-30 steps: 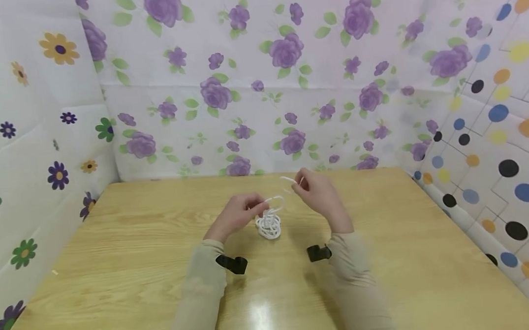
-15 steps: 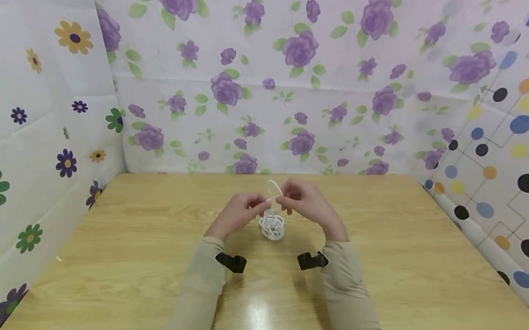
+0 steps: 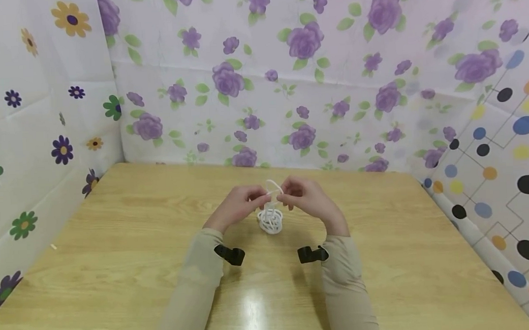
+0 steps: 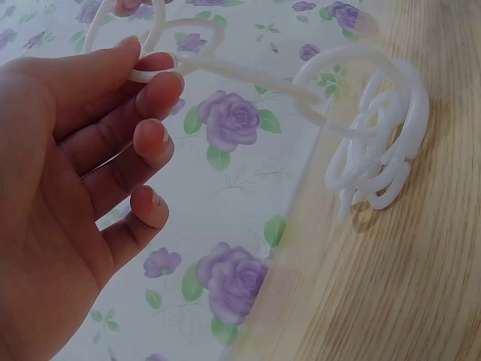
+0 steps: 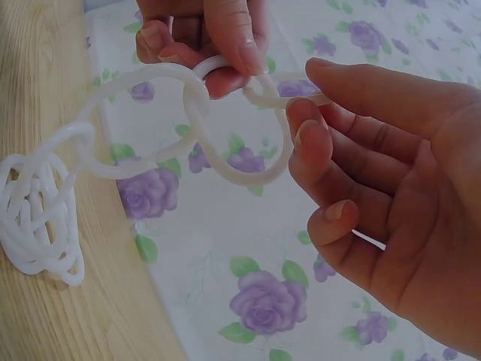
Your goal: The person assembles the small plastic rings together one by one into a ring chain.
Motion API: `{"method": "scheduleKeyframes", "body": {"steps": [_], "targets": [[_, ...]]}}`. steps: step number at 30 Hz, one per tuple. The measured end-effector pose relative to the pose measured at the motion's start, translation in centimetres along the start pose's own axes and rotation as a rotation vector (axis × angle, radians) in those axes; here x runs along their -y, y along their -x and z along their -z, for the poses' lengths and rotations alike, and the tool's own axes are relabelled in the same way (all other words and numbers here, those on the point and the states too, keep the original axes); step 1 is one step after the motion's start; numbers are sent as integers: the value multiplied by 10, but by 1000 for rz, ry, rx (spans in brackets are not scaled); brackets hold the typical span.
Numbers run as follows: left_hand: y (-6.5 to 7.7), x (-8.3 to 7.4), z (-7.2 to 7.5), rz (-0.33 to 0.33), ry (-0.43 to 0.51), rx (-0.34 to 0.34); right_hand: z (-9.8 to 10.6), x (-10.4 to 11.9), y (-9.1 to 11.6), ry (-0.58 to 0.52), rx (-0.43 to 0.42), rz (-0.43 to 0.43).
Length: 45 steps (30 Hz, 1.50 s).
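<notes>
A white plastic chain of oval links lies bunched in a pile (image 3: pixel 270 221) on the table, just below both hands in the head view. From the pile, linked loops run up to the fingers. My left hand (image 3: pixel 241 204) pinches one link (image 5: pixel 244 179) between thumb and forefinger, the other fingers loosely bent. Close on its right, my right hand (image 3: pixel 308 198) pinches another link (image 5: pixel 263 101) by its end, which overlaps the left hand's link in the right wrist view. The right fingertips cover part of that link.
The wooden table (image 3: pixel 131 269) carries a small pale scrap (image 3: pixel 53 246) near its left edge. A purple-rose cloth (image 3: pixel 262 111) hangs behind, with patterned cloths at the left and right sides. A black wrist camera (image 3: pixel 312 254) is strapped on each sleeve.
My right hand has come left and down with its link, from apart at the upper right to right beside my left hand. The left hand keeps its pinch. Over the last half second little differs.
</notes>
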<state>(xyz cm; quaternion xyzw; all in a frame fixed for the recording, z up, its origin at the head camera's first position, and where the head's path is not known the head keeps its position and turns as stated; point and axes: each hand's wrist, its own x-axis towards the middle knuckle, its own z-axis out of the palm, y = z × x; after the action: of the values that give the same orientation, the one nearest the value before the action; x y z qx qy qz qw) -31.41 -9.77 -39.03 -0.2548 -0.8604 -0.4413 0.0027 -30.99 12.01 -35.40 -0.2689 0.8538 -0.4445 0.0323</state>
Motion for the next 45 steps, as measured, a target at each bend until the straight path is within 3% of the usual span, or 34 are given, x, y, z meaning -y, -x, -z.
{"method": "scheduleKeyframes", "body": {"steps": [17, 22, 31, 38, 45], "targets": [[0, 1, 2, 38, 20, 38, 21, -15, 7, 75, -159, -98], [-1, 4, 1, 26, 11, 39, 25, -16, 8, 69, -158, -101], [-4, 8, -5, 42, -2, 74, 34, -20, 15, 156, -210, -80], [-2, 19, -12, 123, -36, 227, 47, -27, 26, 100, -283, -107], [-6, 18, -33, 57, -151, 351, 57, -22, 33, -87, -498, -124]]}}
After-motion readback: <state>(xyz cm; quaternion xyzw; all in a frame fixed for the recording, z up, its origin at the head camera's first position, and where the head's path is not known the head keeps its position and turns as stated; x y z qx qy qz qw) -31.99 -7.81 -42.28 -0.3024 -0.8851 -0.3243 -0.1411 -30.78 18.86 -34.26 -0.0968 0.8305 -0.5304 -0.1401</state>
